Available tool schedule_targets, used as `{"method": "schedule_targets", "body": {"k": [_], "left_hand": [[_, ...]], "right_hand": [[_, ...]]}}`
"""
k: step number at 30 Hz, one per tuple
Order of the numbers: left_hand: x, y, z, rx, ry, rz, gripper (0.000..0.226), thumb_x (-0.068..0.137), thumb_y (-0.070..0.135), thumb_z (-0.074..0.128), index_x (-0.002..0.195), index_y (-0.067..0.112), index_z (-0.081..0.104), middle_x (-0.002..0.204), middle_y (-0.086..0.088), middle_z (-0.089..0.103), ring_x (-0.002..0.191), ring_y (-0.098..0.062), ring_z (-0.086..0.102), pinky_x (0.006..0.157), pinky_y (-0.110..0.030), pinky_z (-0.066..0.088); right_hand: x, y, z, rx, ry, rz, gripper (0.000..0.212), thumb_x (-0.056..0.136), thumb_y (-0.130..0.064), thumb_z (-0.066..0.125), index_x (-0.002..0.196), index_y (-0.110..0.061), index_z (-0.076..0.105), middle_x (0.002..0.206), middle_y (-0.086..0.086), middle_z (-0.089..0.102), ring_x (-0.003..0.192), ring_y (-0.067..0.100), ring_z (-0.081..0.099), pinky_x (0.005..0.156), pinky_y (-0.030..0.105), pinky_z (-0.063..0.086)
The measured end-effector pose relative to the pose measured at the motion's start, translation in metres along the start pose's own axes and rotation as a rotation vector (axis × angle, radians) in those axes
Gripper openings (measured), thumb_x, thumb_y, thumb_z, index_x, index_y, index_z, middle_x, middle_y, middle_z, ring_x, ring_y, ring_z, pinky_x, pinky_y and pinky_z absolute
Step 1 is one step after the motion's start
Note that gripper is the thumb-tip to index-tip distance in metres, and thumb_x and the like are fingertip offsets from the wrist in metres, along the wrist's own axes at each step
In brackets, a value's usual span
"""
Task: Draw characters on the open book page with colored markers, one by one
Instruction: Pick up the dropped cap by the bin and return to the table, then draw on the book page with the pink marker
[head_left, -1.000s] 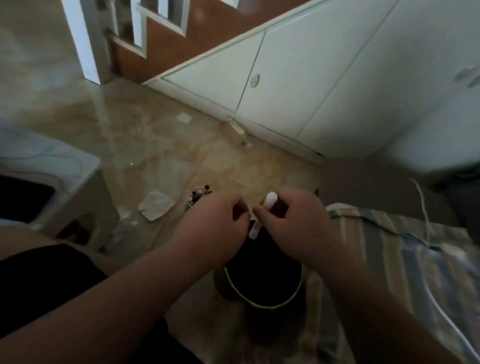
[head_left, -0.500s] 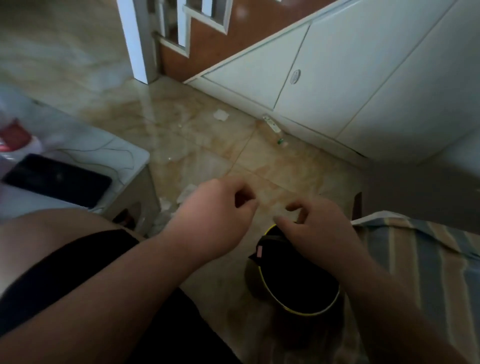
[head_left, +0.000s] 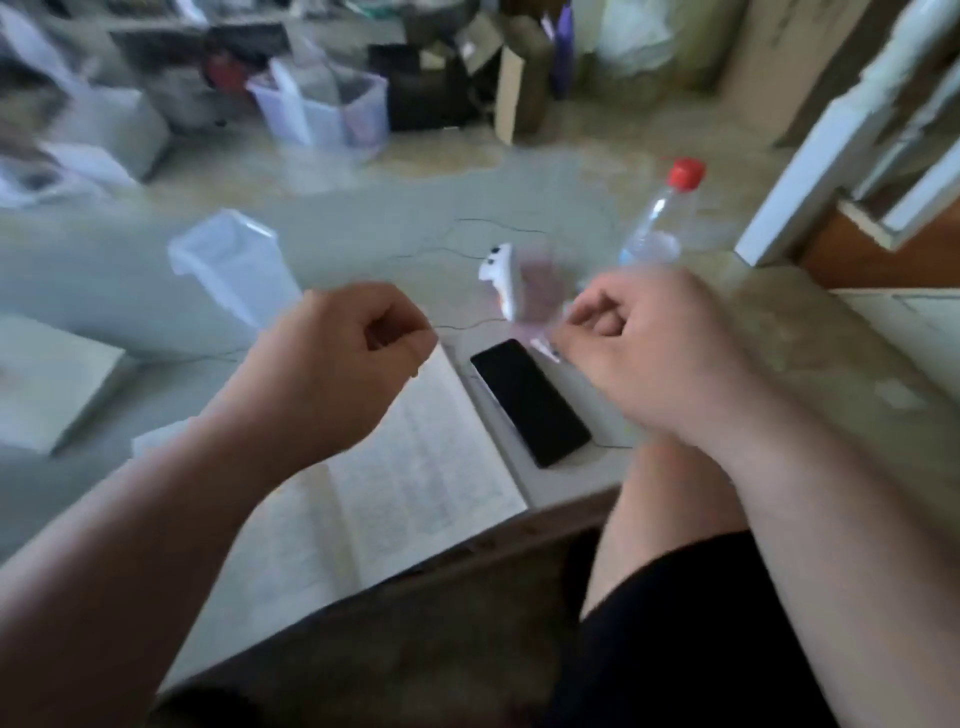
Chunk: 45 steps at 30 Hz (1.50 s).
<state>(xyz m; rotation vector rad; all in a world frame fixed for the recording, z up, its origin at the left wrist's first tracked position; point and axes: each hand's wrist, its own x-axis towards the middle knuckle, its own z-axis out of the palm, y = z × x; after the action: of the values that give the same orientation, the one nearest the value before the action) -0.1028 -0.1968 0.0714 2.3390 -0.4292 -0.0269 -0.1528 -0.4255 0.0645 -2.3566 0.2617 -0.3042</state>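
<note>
The left hand (head_left: 343, 364) is clenched into a loose fist, thumb against forefinger, and nothing shows inside it. The right hand (head_left: 644, 353) has its fingers curled too. A small pale, pinkish smear sits at its fingertips, but the blur is too heavy to tell whether that is a marker, a cap or nothing held at all.

The open book (head_left: 426, 467) lies on the table (head_left: 363, 249) directly beneath the left fist and runs from there back toward the person. The far corner of its right page is just under the left knuckles. Its gutter runs roughly away from the person, leaning right at the far end. From the right hand the page lies down and across to the left, with the dark phone (head_left: 530, 400) between, just beside the book's right edge.

The left hand is plainly the nearer to the page. No marker is clearly in view. I judge that the next move calls for a pen to be readied, then brought down and inward onto the right page, clear of the phone.
</note>
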Motion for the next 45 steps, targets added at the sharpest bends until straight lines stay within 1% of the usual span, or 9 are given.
{"method": "schedule_targets", "body": {"k": [6, 8, 12, 16, 19, 26, 33, 39, 45], "left_hand": [[0.000, -0.099, -0.045, -0.001, 0.160, -0.194, 0.013, 0.087, 0.029, 0.067, 0.074, 0.024, 0.068, 0.063, 0.010, 0.066, 0.056, -0.007, 0.061, 0.051, -0.025, 0.042], [0.004, -0.128, -0.046, 0.010, 0.153, -0.262, 0.013, 0.087, 0.028, 0.067, 0.074, 0.023, 0.067, 0.060, 0.010, 0.065, 0.050, -0.003, 0.056, 0.050, -0.023, 0.042], [0.021, -0.159, -0.043, 0.169, -0.100, -0.303, 0.009, 0.088, 0.034, 0.065, 0.082, 0.028, 0.067, 0.074, 0.012, 0.063, 0.058, -0.001, 0.054, 0.052, -0.021, 0.039], [0.038, -0.175, -0.039, 0.176, -0.208, -0.340, 0.009, 0.090, 0.037, 0.061, 0.092, 0.031, 0.067, 0.081, 0.014, 0.062, 0.060, -0.003, 0.053, 0.052, -0.022, 0.037], [0.043, -0.185, -0.036, 0.220, -0.264, -0.351, 0.014, 0.090, 0.039, 0.060, 0.100, 0.031, 0.067, 0.089, 0.014, 0.061, 0.067, -0.005, 0.053, 0.061, -0.025, 0.039], [0.044, -0.196, -0.037, 0.241, -0.324, -0.393, 0.018, 0.091, 0.042, 0.059, 0.104, 0.033, 0.064, 0.094, 0.012, 0.060, 0.067, -0.007, 0.052, 0.062, -0.027, 0.039], [0.042, -0.193, -0.028, 0.244, -0.381, -0.396, 0.021, 0.092, 0.041, 0.058, 0.109, 0.030, 0.063, 0.101, 0.012, 0.062, 0.076, -0.012, 0.056, 0.068, -0.027, 0.040], [0.041, -0.191, -0.023, 0.265, -0.368, -0.394, 0.021, 0.090, 0.039, 0.058, 0.110, 0.031, 0.062, 0.101, 0.013, 0.063, 0.090, -0.015, 0.060, 0.075, -0.027, 0.046], [0.042, -0.192, -0.022, 0.286, -0.311, -0.395, 0.023, 0.089, 0.044, 0.059, 0.108, 0.033, 0.062, 0.101, 0.013, 0.065, 0.091, -0.015, 0.060, 0.075, -0.028, 0.048]], "right_hand": [[0.062, -0.061, 0.124, -0.175, -0.326, -0.172, 0.016, 0.080, -0.035, 0.069, 0.077, -0.020, 0.068, 0.067, -0.006, 0.064, 0.065, 0.013, 0.059, 0.055, 0.024, 0.039], [0.076, -0.061, 0.159, -0.263, -0.376, -0.178, 0.011, 0.081, -0.031, 0.066, 0.079, -0.020, 0.067, 0.072, -0.006, 0.067, 0.071, 0.017, 0.063, 0.059, 0.024, 0.046], [0.104, -0.048, 0.210, -0.402, -0.440, -0.220, 0.006, 0.083, -0.023, 0.057, 0.086, -0.021, 0.062, 0.086, -0.003, 0.068, 0.082, 0.027, 0.063, 0.075, 0.037, 0.055], [0.125, -0.036, 0.240, -0.495, -0.418, -0.295, 0.019, 0.087, -0.015, 0.053, 0.101, -0.024, 0.062, 0.105, -0.001, 0.061, 0.090, 0.030, 0.060, 0.075, 0.038, 0.053], [0.135, -0.035, 0.253, -0.557, -0.416, -0.339, 0.024, 0.087, -0.008, 0.050, 0.104, -0.021, 0.061, 0.107, 0.000, 0.059, 0.089, 0.030, 0.059, 0.073, 0.039, 0.053], [0.143, -0.036, 0.267, -0.681, -0.476, -0.370, 0.019, 0.085, -0.006, 0.048, 0.094, -0.019, 0.059, 0.104, 0.003, 0.057, 0.090, 0.033, 0.058, 0.070, 0.034, 0.047], [0.151, -0.042, 0.265, -0.681, -0.625, -0.318, 0.020, 0.082, -0.013, 0.054, 0.094, -0.029, 0.057, 0.101, -0.004, 0.049, 0.092, 0.025, 0.056, 0.074, 0.031, 0.046], [0.144, -0.043, 0.269, -0.650, -0.548, -0.326, 0.004, 0.086, -0.023, 0.060, 0.083, -0.024, 0.057, 0.101, -0.002, 0.054, 0.087, 0.028, 0.059, 0.073, 0.034, 0.050], [0.136, -0.045, 0.261, -0.477, -0.387, -0.399, 0.011, 0.091, -0.023, 0.058, 0.085, -0.022, 0.068, 0.094, -0.002, 0.059, 0.081, 0.027, 0.061, 0.069, 0.035, 0.053]]}}
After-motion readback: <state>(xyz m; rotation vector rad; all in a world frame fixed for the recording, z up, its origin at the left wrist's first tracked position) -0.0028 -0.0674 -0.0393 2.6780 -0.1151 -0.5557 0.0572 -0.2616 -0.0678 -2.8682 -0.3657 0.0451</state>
